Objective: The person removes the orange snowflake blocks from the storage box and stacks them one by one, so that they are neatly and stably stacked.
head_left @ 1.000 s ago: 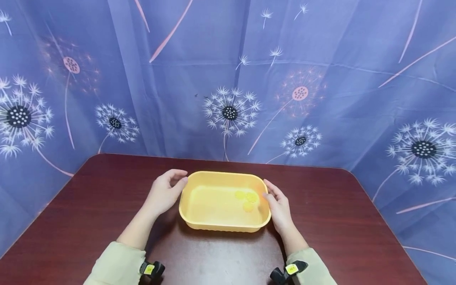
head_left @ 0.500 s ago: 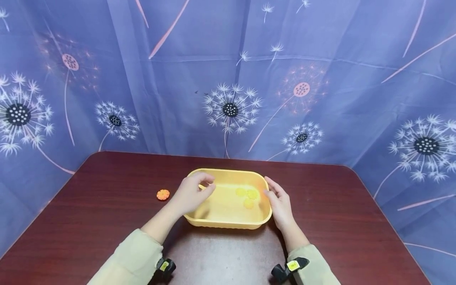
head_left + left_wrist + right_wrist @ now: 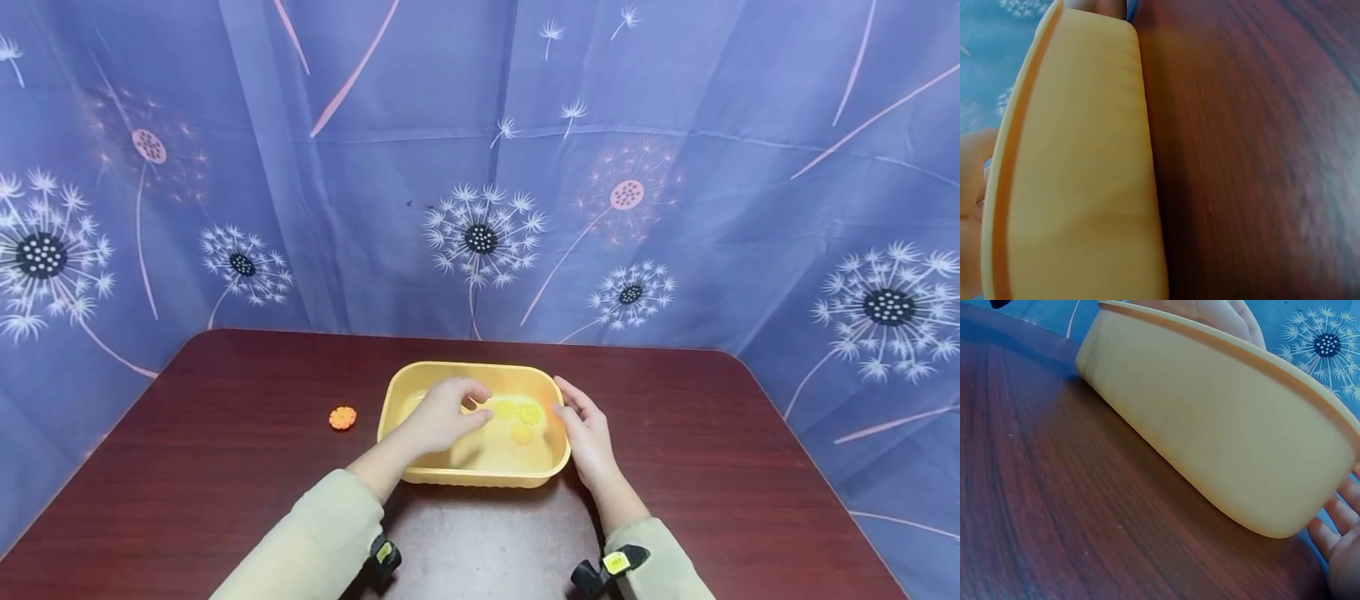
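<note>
A yellow plastic tub (image 3: 480, 479) with rounded corners stands on the table. My left hand (image 3: 446, 414) reaches in over its left half, thumb and fingers bent with a gap between them and nothing held. My right hand (image 3: 588, 437) holds the tub's right end, fingers along the outside and thumb at the rim. On the tub floor, close to the right end, lie a yellow flower-shaped piece (image 3: 530, 414), a second yellow piece (image 3: 506, 410) and an orange-yellow piece (image 3: 522, 434). Left of the tub an orange flower-shaped piece (image 3: 342, 418) lies on the table.
The dark red-brown wooden table (image 3: 225, 467) has rounded far corners. Right behind it hangs a blue curtain (image 3: 390, 208) with a dandelion print. Each sleeve carries a black wrist camera, such as the right wrist camera (image 3: 609, 570).
My left hand has moved right, from the tub's left end to over its inside. This uncovers the orange flower-shaped piece on the table. My right hand stays at the right end.
</note>
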### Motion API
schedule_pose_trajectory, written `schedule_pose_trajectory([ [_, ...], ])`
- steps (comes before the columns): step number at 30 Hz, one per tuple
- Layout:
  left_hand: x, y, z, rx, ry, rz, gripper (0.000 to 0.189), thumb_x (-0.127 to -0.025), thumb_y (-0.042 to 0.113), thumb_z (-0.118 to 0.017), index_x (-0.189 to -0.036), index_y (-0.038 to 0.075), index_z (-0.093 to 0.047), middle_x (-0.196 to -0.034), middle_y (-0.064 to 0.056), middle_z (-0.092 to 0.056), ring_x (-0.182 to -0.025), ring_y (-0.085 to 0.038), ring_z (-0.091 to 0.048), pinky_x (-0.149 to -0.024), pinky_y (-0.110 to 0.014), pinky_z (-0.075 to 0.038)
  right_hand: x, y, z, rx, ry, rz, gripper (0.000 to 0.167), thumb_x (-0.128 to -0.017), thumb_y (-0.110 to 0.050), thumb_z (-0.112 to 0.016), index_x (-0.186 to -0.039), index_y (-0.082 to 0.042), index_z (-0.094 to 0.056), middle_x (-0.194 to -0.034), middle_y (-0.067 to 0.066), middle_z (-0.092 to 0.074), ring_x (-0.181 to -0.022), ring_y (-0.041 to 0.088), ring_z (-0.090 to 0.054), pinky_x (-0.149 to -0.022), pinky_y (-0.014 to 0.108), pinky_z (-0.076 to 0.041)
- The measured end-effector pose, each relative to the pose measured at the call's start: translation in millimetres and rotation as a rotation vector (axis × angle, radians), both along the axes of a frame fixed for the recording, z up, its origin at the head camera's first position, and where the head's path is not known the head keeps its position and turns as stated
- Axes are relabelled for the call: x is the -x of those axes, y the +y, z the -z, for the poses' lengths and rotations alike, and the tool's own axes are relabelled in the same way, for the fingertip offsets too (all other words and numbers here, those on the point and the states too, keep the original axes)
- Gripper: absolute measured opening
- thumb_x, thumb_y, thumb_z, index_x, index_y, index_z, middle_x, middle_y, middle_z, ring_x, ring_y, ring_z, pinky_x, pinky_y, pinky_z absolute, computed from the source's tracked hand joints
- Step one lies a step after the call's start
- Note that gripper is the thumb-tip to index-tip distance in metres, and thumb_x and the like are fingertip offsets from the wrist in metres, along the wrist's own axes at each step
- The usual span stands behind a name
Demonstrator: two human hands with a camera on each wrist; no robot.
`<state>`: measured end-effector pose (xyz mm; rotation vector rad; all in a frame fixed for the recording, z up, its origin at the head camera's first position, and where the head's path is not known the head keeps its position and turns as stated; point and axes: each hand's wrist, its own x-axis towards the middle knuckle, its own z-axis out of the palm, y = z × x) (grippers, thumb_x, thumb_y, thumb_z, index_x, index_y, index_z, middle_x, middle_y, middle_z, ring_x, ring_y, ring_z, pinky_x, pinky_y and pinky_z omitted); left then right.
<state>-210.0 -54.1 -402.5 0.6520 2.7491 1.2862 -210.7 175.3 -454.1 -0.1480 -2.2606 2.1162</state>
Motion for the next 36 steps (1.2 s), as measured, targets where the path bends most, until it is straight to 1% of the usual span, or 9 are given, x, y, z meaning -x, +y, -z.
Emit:
schedule_pose_trajectory([
  [5,5.7,7.7,3.8,0.005,-0.038,0.001,0.028,-0.084,0.017,-0.068,-0.108,0.003,-0.065,-0.104,-0.009,-0.066,-0.091,-0.021,-0.063,-0.080,-0.031,-0.051,0.8,-1,1.1,0.000,0.003,-0.009,0.045,-0.092,-0.005,-0.050,-0.136,-0.012,-0.051,-0.135,0.014,-0.053,-0.116,0.020,-0.053,-0.086,0.024,-0.051],
  [8,9.9,11.4,5.7,0.008,-0.055,0.012,0.028,-0.083,0.014,-0.069,-0.108,0.001,-0.065,-0.103,-0.011,-0.067,-0.090,-0.022,-0.064,-0.080,-0.030,-0.051,1.9,-2,0.7,0.000,0.006,-0.011,0.045,-0.092,-0.005,-0.050,-0.136,-0.011,-0.051,-0.135,0.015,-0.053,-0.116,0.021,-0.052,-0.087,0.024,-0.051],
  [11,15.2,15.9,8.2,0.032,-0.070,0.023,0.028,-0.083,0.012,-0.069,-0.108,0.000,-0.064,-0.103,-0.011,-0.066,-0.090,-0.022,-0.064,-0.080,-0.029,-0.051,2.2,-2,0.1,0.007,0.003,-0.014,0.045,-0.092,-0.004,-0.050,-0.136,-0.011,-0.051,-0.135,0.015,-0.053,-0.115,0.021,-0.052,-0.087,0.025,-0.051],
  [15,22.4,23.1,10.6,0.054,-0.106,0.027,0.028,-0.083,0.011,-0.069,-0.109,0.001,-0.063,-0.106,-0.011,-0.066,-0.093,-0.022,-0.063,-0.083,-0.029,-0.051,1.3,-2,-0.4,0.015,-0.001,-0.015,0.045,-0.092,-0.004,-0.050,-0.136,-0.011,-0.051,-0.134,0.015,-0.053,-0.113,0.018,-0.053,-0.088,0.025,-0.050],
  [20,28.0,29.9,16.6,0.029,-0.165,0.017,0.030,-0.081,0.009,-0.070,-0.109,0.000,-0.063,-0.108,-0.012,-0.066,-0.095,-0.023,-0.064,-0.084,-0.029,-0.051,0.3,-2,-0.4,0.012,0.003,-0.021,0.044,-0.092,-0.003,-0.050,-0.136,-0.010,-0.050,-0.134,0.015,-0.053,-0.111,0.015,-0.054,-0.087,0.023,-0.051],
  [25,32.5,30.2,25.1,-0.006,-0.163,-0.003,0.026,-0.079,0.005,-0.071,-0.104,0.000,-0.064,-0.104,-0.013,-0.067,-0.094,-0.023,-0.065,-0.082,-0.027,-0.051,2.9,-3,-1.0,0.015,0.006,-0.025,0.045,-0.092,-0.003,-0.049,-0.137,-0.010,-0.050,-0.135,0.015,-0.052,-0.114,0.018,-0.053,-0.087,0.023,-0.051],
  [28,35.4,29.9,27.3,-0.017,-0.159,-0.009,0.026,-0.078,0.003,-0.071,-0.103,0.000,-0.065,-0.104,-0.012,-0.067,-0.095,-0.024,-0.065,-0.082,-0.027,-0.052,4.0,-2,-1.0,0.007,0.001,-0.021,0.046,-0.091,-0.004,-0.049,-0.137,-0.010,-0.050,-0.135,0.014,-0.052,-0.114,0.018,-0.053,-0.086,0.021,-0.051],
  [32,38.6,31.4,29.6,0.019,-0.145,0.005,0.030,-0.079,0.006,-0.071,-0.108,0.001,-0.065,-0.107,-0.011,-0.067,-0.096,-0.023,-0.063,-0.085,-0.029,-0.050,3.9,0,-0.1,0.006,-0.005,-0.012,0.046,-0.091,-0.004,-0.050,-0.137,-0.012,-0.050,-0.136,0.012,-0.052,-0.114,0.016,-0.052,-0.086,0.021,-0.051],
  [36,39.6,33.5,33.7,0.053,-0.130,0.017,0.031,-0.079,0.006,-0.071,-0.110,0.003,-0.065,-0.108,-0.009,-0.067,-0.095,-0.022,-0.061,-0.086,-0.030,-0.049,3.0,2,2.1,0.017,-0.013,-0.017,0.046,-0.092,-0.005,-0.049,-0.137,-0.013,-0.049,-0.137,0.012,-0.050,-0.115,0.014,-0.051,-0.085,0.020,-0.051],
])
